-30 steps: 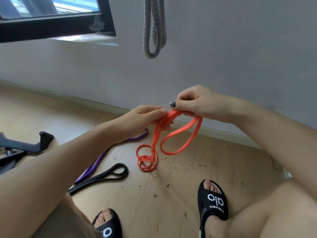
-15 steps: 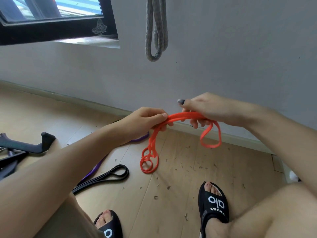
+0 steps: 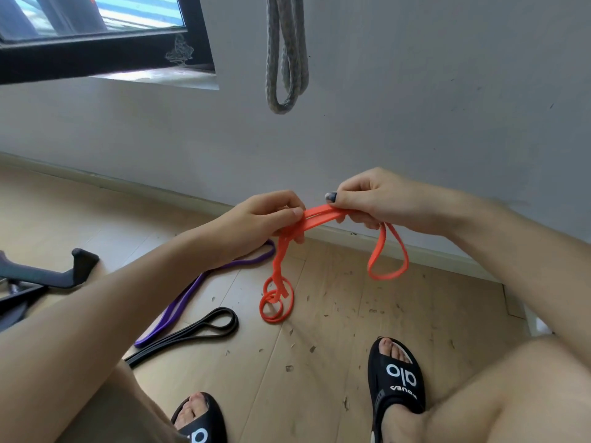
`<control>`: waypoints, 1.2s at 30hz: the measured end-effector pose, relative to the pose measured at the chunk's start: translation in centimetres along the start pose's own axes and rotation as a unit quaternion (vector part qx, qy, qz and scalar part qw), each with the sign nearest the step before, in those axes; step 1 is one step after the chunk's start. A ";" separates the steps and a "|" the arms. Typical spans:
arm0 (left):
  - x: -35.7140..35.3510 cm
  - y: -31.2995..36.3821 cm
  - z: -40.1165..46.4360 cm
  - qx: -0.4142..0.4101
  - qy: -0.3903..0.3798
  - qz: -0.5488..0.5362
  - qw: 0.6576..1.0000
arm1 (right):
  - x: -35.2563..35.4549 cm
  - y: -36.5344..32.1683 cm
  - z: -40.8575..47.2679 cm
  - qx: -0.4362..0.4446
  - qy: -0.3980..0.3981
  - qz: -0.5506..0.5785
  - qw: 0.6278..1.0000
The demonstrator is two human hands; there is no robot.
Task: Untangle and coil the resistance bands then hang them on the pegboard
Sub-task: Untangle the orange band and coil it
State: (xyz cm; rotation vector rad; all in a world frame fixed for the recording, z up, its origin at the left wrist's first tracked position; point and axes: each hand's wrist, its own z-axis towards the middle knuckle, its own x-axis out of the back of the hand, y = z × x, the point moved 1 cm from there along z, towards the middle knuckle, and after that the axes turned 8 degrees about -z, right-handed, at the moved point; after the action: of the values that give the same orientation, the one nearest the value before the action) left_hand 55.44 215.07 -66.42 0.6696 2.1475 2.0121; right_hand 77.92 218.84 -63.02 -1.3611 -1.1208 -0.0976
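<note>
From my remote feed, bare plank floor [image 3: 335, 340] lies open at 6 o'clock between two black slides [image 3: 396, 382], flecked with small debris; the grey wall [image 3: 415, 107] and its baseboard close the space at 12 o'clock. A black-framed window [image 3: 105, 43] fills 11 o'clock, and a grey band [image 3: 286, 55] hangs down the wall at 12 o'clock. Dark equipment [image 3: 48, 276] juts in at 9 o'clock.

I see the orange band [image 3: 319, 215] held taut between both hands at frame centre, above the floor. The left hand [image 3: 259, 219] pinches its doubled strands, fingers curled round them; from there the band drops to a small tangle of loops resting on the planks toward 6 o'clock. The right hand [image 3: 374, 199] clamps the other end, thumb pressed on top, fingers curled beneath, and a single loop dangles free below it at 4 o'clock, clear of the floor.

A purple band [image 3: 198, 286] lies on the planks at 8 o'clock, running under the left forearm, and a black band [image 3: 204, 327] lies just beside it, nearer me.
</note>
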 end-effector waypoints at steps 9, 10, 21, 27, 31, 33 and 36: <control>-0.1 0.4 -0.2 0.058 -0.039 -0.108 0.992 | 0.0 -0.2 -0.1 0.006 0.000 0.000 1.000; -0.1 0.3 -0.2 0.062 -0.043 -0.102 0.992 | 0.0 -0.2 -0.1 0.007 -0.002 0.002 1.000; 0.0 0.2 0.0 0.044 0.017 -0.111 0.993 | 0.6 -0.4 -0.3 0.010 0.015 0.015 1.000; -0.1 0.4 0.1 0.020 0.022 -0.089 0.996 | 0.1 -1.0 -0.4 0.006 -0.018 0.003 1.000; -0.5 0.4 0.3 0.013 0.017 -0.101 0.995 | -0.7 -1.4 -0.2 -0.017 -0.059 -0.036 0.997; -0.7 0.4 0.3 0.021 -0.001 -0.101 0.995 | -0.8 -1.4 -0.2 -0.007 -0.052 -0.041 0.998; -0.9 0.4 0.2 0.034 -0.037 -0.092 0.994 | -0.5 -1.6 -0.3 0.007 -0.031 -0.009 0.999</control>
State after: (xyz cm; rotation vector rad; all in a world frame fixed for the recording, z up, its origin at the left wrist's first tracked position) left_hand 56.37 214.94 -66.26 0.5235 2.1559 1.8015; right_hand 76.85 217.84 -62.20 -1.3493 -1.1836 -0.0593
